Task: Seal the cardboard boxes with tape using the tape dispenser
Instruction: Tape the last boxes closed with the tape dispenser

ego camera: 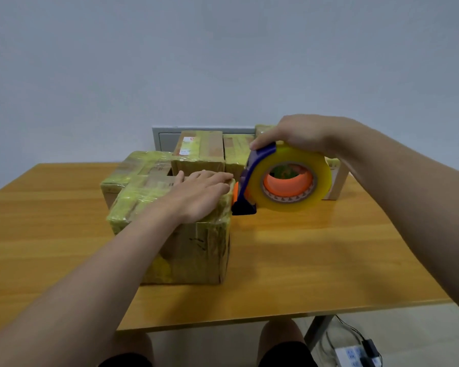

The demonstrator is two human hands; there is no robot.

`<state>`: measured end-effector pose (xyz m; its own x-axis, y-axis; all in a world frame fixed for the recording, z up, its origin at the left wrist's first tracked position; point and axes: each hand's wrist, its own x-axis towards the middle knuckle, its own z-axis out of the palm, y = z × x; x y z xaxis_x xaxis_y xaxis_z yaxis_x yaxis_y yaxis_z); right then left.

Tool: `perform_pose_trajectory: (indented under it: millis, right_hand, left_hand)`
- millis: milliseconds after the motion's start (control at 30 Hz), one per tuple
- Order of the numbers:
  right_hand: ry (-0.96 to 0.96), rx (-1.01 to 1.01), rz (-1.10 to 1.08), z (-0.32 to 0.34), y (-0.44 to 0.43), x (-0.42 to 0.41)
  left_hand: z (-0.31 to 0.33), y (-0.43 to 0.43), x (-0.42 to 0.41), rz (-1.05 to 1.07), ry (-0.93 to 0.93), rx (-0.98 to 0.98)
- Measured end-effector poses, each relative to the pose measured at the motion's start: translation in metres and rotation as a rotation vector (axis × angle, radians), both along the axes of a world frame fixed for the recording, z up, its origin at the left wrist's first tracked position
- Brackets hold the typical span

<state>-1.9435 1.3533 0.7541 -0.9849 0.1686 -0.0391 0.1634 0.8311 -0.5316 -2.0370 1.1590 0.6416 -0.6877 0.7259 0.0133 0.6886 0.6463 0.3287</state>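
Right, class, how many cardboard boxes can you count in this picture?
6 visible: front box under the left hand; left box behind it; two back boxes side by side; corner box behind the right hand; pale box behind the tape dispenser. Others may be hidden.

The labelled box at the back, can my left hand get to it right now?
Probably yes. The left hand lies flat on the near box, holding nothing, and the labelled box stands just behind it with nothing between; the tape dispenser is off to the right.
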Motion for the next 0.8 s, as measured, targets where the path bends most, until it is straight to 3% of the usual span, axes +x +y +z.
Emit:
perform_pose_trajectory:
  millis: [133,333,633,733,800]
  right_hand:
    - [-0.059,0.18,0.022,0.014,-0.02,-0.005]
    - [-0.153,0.241,-0.037,0.021,-0.041,-0.026]
    - [-0.082,0.326,-0.053,0.019,-0.05,0.0]
    - [-0.182,0.467,-0.067,-0.007,-0.059,0.008]
    - [-0.229,0.434,-0.095,-0.043,-0.053,0.008]
  left_hand:
    - [-0.004,0.004,-0.001,0.01,0.0,0.012]
    - [-0.01,0.004,-0.014,0.018,-0.017,0.027]
    - [0.001,0.005,-0.003,0.032,-0.005,0.019]
    - [0.001,0.003,-0.001,0.032,0.008,0.014]
    - [-0.002,0.002,-0.003,0.019,0.012,0.017]
